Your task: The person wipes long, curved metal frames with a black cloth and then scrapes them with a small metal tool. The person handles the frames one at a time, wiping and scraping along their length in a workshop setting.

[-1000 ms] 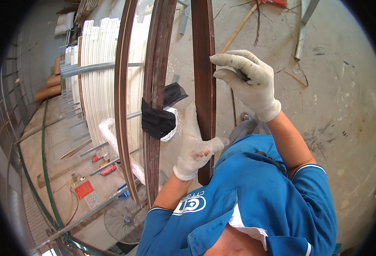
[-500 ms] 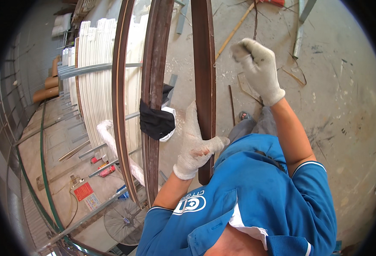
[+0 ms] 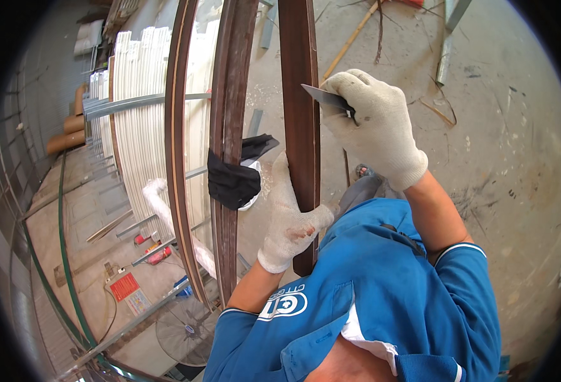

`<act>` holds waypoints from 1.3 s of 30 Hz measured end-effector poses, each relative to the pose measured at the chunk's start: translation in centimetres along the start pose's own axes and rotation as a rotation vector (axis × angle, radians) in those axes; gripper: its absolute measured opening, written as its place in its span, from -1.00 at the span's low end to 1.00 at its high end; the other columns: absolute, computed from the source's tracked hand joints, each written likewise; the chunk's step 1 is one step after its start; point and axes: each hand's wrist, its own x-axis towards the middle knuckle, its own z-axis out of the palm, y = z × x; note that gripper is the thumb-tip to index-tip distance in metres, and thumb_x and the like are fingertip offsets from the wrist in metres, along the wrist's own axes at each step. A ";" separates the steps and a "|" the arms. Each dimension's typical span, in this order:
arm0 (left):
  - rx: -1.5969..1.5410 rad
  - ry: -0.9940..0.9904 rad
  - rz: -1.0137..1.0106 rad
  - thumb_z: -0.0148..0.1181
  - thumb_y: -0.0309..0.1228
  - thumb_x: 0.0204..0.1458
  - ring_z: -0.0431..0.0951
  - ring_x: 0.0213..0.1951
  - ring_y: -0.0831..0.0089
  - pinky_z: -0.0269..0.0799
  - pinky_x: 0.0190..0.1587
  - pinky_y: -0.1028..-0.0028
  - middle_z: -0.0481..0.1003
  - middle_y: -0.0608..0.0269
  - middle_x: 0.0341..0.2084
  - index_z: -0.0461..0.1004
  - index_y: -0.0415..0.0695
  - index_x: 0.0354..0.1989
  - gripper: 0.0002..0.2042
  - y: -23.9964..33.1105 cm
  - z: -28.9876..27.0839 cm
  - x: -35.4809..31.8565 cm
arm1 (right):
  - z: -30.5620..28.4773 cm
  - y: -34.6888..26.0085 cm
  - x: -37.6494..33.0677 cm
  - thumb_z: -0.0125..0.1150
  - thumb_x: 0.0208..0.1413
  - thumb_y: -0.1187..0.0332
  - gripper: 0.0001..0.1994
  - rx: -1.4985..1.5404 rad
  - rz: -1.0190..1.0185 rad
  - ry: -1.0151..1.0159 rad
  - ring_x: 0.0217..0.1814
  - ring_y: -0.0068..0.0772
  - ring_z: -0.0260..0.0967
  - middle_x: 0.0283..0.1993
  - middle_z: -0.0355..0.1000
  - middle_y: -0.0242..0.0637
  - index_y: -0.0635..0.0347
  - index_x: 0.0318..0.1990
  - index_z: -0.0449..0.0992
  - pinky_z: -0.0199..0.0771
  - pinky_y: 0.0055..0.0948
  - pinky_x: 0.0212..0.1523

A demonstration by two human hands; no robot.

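Note:
My left hand (image 3: 292, 234), in a stained off-white knit glove, grips a long dark brown board (image 3: 299, 134) near its lower end. The thumb lies across the near side and the fingers run up the left edge. My right hand (image 3: 377, 121), gloved the same way, is closed on a knife (image 3: 324, 97) with a flat, pointed grey blade. The blade's tip overlaps the board's right side; whether it touches cannot be made out. Most of the knife's handle is hidden in the fist.
Left of the board stand two more long brown pieces, one dusty (image 3: 227, 95) with a black cloth (image 3: 233, 183) over it, the other thinner (image 3: 177, 127). Beyond them are stacked white strips (image 3: 142, 95) and a fan (image 3: 185, 331). A wooden stick (image 3: 350, 43) lies on the floor.
My right hand has come down and toward the board, and the knife blade now shows clearly. The board's upper part has shifted slightly left. My left hand keeps its grip.

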 end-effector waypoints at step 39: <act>0.101 0.046 0.069 0.51 -0.36 -0.30 0.40 0.24 0.20 0.30 0.32 0.28 0.35 -0.03 0.19 0.08 -0.35 0.41 0.01 -0.8 -0.1 0.1 | -2.9 6.6 4.5 0.34 0.20 0.44 -0.83 -0.039 0.156 0.104 -0.28 -0.74 0.46 -0.32 0.59 -0.39 0.26 -0.08 0.63 0.49 -0.63 -0.24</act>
